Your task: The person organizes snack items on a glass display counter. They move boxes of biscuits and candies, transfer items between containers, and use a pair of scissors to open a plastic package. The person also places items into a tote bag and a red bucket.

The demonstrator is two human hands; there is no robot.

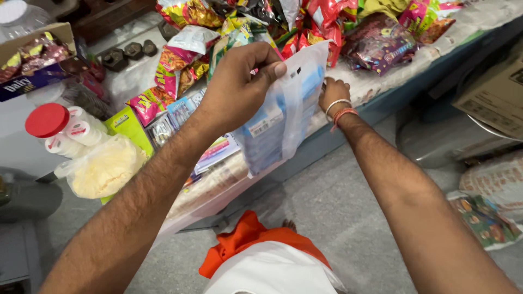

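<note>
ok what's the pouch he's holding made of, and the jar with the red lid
The pouch looks like thin, glossy plastic film: translucent, creased, with blue packets showing through it. The left hand pinches its top edge. The jar seems to be clear rigid plastic with a matte red plastic lid, though glass is possible.

Both forearms are bare and hairy, with no sleeves reaching into view. The right hand (333, 91) has 2 bands at its wrist: a thin silver bangle (336, 103) nearer the hand and a band of orange-red thread (344, 114) just behind it. The left hand (239, 90) wears nothing, and near the bottom edge lie orange cloth (245, 239) and white cloth (272, 272).
</note>
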